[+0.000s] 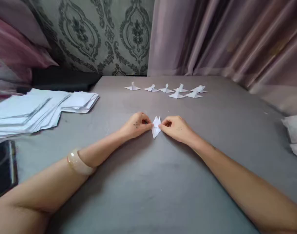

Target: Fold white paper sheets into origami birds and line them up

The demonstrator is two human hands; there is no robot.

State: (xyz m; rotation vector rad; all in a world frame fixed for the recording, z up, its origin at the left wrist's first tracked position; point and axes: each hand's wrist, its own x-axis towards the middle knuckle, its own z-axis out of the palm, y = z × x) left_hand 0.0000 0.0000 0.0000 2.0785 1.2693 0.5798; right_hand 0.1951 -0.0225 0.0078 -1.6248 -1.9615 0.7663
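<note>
A small piece of folded white paper [155,130] is held near the middle of the grey table, with one point toward me and two narrow tips at its far end. My left hand [138,124] pinches its left edge between thumb and curled fingers. On the opposite edge, my right hand [175,128] grips it the same way. The fingertips partly cover the sides of the paper. Farther back stand several finished-looking folded paper birds [176,94] in loose rows, with wings spread.
Stacks of white paper sheets [24,112] lie at the left. A dark phone-like device [3,169] rests at the left edge, partly cut off. Purple curtains [212,39] hang behind and right of the table [148,195]. Whitish packets [296,133] sit at the far right.
</note>
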